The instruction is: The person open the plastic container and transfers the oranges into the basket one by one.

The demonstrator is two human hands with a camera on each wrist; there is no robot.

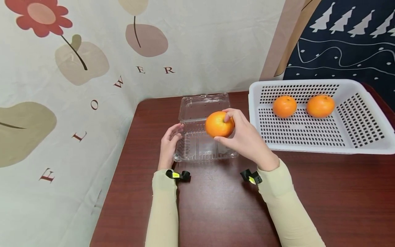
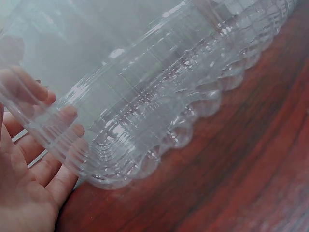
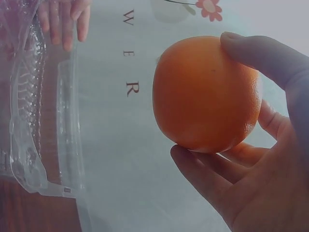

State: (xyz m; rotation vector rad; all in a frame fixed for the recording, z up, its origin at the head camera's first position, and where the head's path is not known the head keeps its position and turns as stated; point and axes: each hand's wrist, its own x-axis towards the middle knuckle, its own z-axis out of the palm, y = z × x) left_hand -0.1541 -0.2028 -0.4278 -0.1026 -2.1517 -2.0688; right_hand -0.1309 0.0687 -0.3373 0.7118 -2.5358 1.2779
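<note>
My right hand (image 1: 247,139) holds an orange (image 1: 218,124) up over the clear plastic clamshell box (image 1: 197,145), thumb on one side and fingers on the other. In the right wrist view the orange (image 3: 205,96) shows smooth skin, with fingertips (image 3: 186,157) pressed to its side. The box stands with its lid (image 1: 203,105) folded back toward the wall. My left hand (image 1: 169,145) is at the box's left end, fingers loosely bent. Seen through the plastic in the left wrist view, the fingers (image 2: 70,113) lie along the outside of the box wall (image 2: 145,111).
A white perforated basket (image 1: 351,149) stands to the right with two oranges, one on the left (image 1: 284,106) and one on the right (image 1: 320,106). The brown table (image 1: 216,212) backs onto a printed cloth (image 1: 200,61). Both wrists carry small black cameras.
</note>
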